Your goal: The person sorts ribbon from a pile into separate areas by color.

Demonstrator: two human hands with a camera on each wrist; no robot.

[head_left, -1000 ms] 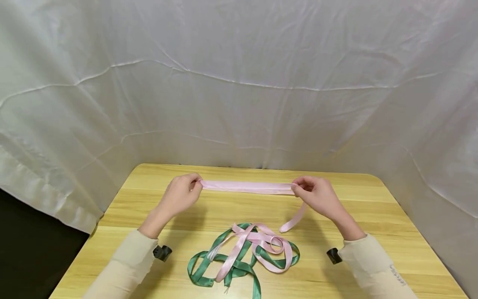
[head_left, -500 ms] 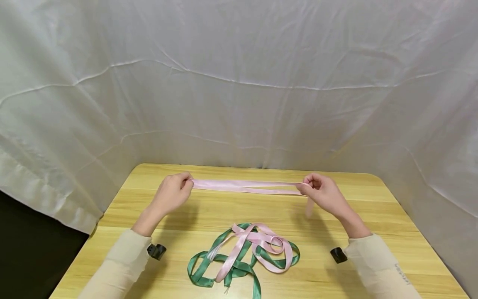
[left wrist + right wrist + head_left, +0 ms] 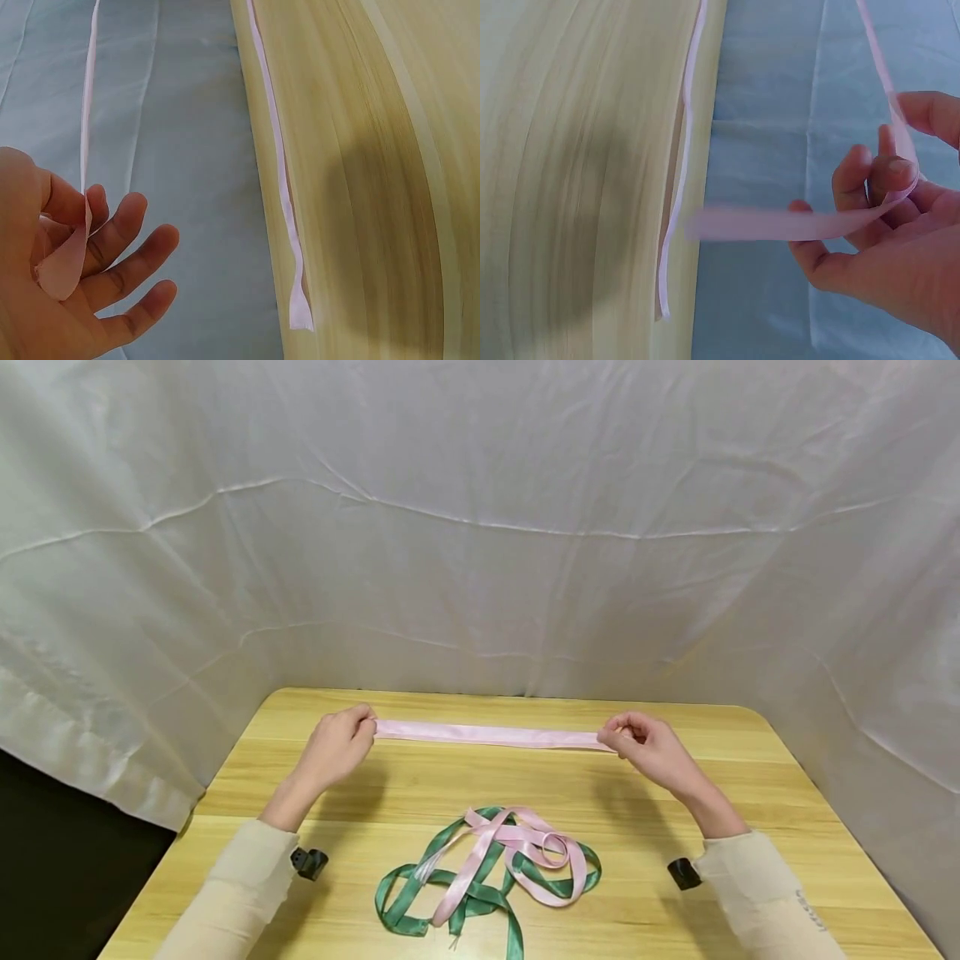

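Fingers (image 3: 366,720) of both hands pinch a flat, pale pink satin ribbon (image 3: 487,735) stretched taut between them.

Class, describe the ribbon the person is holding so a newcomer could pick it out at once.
On the wooden table, above its far half, a pink ribbon runs taut between the left hand and the right hand. Unlike the tangled ribbon pile nearer the person, it is one straight band.

Two hands (image 3: 495,747), one stretched pink ribbon (image 3: 487,735), one pink-and-green ribbon tangle (image 3: 487,877), one table (image 3: 787,793)
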